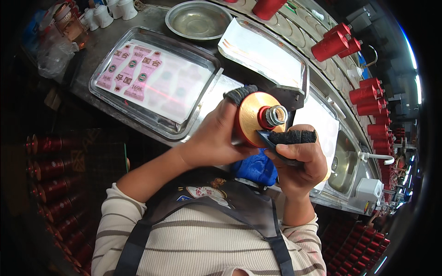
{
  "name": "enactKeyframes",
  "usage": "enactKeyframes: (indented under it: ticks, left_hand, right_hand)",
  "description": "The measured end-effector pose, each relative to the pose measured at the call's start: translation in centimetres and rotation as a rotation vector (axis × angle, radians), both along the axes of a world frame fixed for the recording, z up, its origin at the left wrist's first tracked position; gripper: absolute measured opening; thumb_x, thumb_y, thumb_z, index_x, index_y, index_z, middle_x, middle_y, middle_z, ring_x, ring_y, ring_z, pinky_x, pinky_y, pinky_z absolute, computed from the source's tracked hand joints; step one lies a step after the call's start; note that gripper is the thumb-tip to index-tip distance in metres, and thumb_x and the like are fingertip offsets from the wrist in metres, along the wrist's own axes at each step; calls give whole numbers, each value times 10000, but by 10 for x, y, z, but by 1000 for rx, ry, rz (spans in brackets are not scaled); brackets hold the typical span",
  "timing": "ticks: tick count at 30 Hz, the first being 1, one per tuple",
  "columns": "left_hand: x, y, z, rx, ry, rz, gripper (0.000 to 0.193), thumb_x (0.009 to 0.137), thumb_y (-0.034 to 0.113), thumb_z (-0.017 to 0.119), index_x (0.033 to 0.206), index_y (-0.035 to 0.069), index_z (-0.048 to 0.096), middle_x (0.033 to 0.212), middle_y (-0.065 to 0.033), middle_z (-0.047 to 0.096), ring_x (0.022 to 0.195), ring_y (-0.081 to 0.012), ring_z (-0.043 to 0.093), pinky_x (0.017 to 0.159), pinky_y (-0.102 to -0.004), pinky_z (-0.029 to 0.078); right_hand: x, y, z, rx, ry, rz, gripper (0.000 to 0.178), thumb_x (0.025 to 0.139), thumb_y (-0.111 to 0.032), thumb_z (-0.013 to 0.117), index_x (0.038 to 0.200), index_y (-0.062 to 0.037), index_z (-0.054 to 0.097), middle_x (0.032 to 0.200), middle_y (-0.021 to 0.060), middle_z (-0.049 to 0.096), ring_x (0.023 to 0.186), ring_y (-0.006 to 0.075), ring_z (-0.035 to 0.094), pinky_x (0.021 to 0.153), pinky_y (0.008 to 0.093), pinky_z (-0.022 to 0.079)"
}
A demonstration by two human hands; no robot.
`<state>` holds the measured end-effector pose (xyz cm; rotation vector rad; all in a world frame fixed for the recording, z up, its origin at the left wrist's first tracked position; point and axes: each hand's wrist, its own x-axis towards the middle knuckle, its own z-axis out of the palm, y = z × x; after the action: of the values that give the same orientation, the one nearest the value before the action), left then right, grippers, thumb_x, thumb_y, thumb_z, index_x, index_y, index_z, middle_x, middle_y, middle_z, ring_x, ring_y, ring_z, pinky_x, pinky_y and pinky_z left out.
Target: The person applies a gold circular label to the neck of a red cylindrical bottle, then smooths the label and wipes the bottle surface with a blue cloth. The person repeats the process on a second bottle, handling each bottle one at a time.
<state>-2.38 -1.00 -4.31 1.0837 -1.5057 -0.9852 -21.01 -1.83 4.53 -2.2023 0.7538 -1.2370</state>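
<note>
My left hand (214, 133) is wrapped round a red bottle with a gold shoulder (253, 110) and a bare silver threaded neck. The bottle is tilted so its mouth points right and toward me. My right hand (301, 161) is closed on a dark, flat tool with a pointed blade (264, 137), its tip at the lower edge of the gold shoulder. Black wrapping covers a finger on each hand. Below the bottle, a blue cloth (255, 168) is partly hidden by my hands. A dark metal block (290, 97) stands just behind the bottle.
On the left, a metal tray (99, 87) holds pink-and-white label sheets (131, 73). Behind are a round metal basin (199, 20) and a tray with white paper (262, 46). A sink (343, 161) lies right. Red bottles (330, 46) line a curved conveyor; more stand at lower left.
</note>
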Motion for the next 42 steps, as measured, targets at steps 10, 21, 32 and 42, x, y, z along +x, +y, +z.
enactKeyframes:
  ticks: [10, 21, 32, 42]
  left_hand:
    - [-9, 9, -4, -170, -219, 150, 1236, 598, 348, 998, 1498, -14, 230, 1418, -220, 460, 1270, -392, 532, 1054, -468, 445]
    - [-8, 15, -10, -201, -88, 170, 1168, 662, 352, 953, 1513, -25, 248, 1390, -279, 467, 1293, -459, 496, 1079, -495, 426]
    - [-20, 8, -10, -205, -67, 226, 909, 733, 335, 888, 1455, 55, 411, 1406, -216, 475, 1265, -413, 506, 1064, -490, 424]
    - [-25, 7, -16, -288, -50, 300, 897, 701, 294, 929, 1436, 117, 446, 1385, -178, 471, 1274, -372, 497, 1066, -473, 419]
  right_hand:
    - [5, 3, 0, 43, -19, -6, 340, 677, 92, 849, 941, -62, 701, 881, 94, 688, 823, 262, 648, 759, 372, 490]
    - [-2, 8, 1, 110, -32, -42, 331, 683, 101, 834, 947, -45, 696, 911, 104, 687, 858, 257, 650, 784, 361, 489]
    - [19, 24, -7, -188, 95, -24, 344, 667, 77, 723, 991, -39, 728, 861, 96, 632, 830, 298, 636, 795, 391, 517]
    - [4, 26, -1, 18, -31, 140, 360, 632, 91, 749, 962, -49, 725, 919, 85, 684, 817, 308, 651, 716, 376, 526]
